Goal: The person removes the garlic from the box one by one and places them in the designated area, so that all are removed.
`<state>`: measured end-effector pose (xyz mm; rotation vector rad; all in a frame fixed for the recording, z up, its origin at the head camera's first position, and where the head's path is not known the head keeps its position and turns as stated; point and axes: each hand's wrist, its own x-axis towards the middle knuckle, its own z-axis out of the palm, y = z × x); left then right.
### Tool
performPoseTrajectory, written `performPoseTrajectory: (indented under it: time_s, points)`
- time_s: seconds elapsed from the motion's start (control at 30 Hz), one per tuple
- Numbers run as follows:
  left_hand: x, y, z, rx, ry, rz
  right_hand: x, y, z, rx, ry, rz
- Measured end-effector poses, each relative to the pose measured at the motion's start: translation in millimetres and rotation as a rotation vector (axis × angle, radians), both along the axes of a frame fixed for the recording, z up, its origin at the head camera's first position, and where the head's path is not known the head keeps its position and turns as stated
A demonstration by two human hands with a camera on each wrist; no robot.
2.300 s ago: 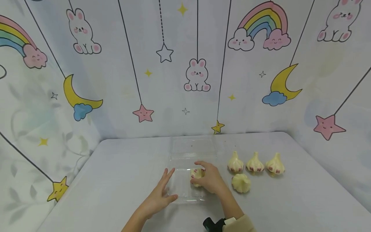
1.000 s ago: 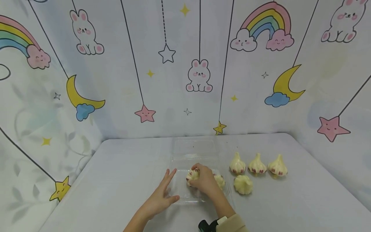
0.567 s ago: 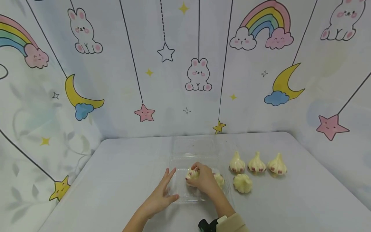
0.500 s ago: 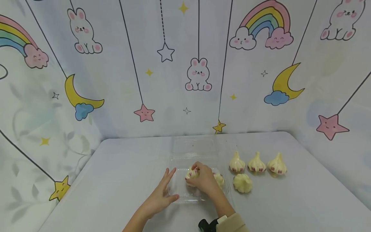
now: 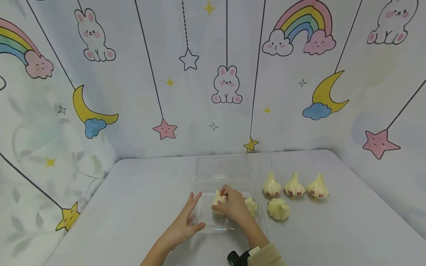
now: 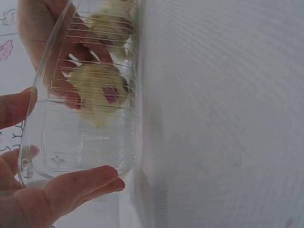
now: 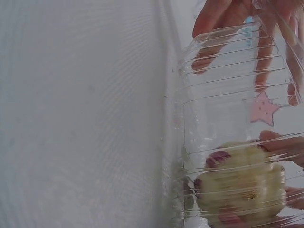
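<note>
A clear plastic clamshell box [image 5: 208, 221] lies unfolded on the table, its lid [image 5: 221, 166] laid back. Inside the base my right hand [image 5: 234, 205] grips a pale garlic bulb [image 5: 218, 201] with purple-red marks; the palm side is hidden. Another garlic bulb [image 5: 250, 206] sits in the base to the right, partly covered by that hand. With fingers spread and mostly straight, my left hand [image 5: 183, 225] rests at the box's left side. In the left wrist view its fingers [image 6: 83, 183] lie along the clear wall, and the gripped bulb shows through it.
Right of the box, three garlic bulbs stand in a row: a left one [image 5: 271, 185], a middle one [image 5: 294, 185] and a right one [image 5: 317, 187]. A fourth bulb [image 5: 278, 209] lies in front of them. A cartoon-printed cloth [image 5: 199, 99] hangs behind the white table [image 5: 149, 177].
Since the earliest frame my right hand has shifted slightly left with the bulb, uncovering the bulb on its right. The gripped bulb has turned so its stem points up. My left hand has stayed put.
</note>
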<state>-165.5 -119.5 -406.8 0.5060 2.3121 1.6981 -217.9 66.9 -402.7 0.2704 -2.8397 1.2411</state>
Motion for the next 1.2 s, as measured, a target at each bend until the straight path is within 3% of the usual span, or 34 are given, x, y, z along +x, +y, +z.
performPoseTrajectory:
  time_s: [0.27, 0.6, 0.97, 1.2]
  points:
    - [-2.0, -0.9, -3.1, 0.000, -0.016, -0.004, 2.5, 1.8, 4.8, -0.012, -0.006, -0.005]
    - [-1.7, -1.5, -2.9, 0.003, -0.005, -0.014, 5.9, 10.1, 12.6, -0.082, -0.012, 0.063]
    - [-2.1, -1.5, -3.9, -0.005, -0.003, -0.011, 12.1, 14.8, 25.5, -0.081, 0.002, 0.078]
    - [-1.7, -1.5, -3.2, -0.004, -0.004, -0.009, 17.7, 20.5, 35.2, -0.149, -0.018, 0.101]
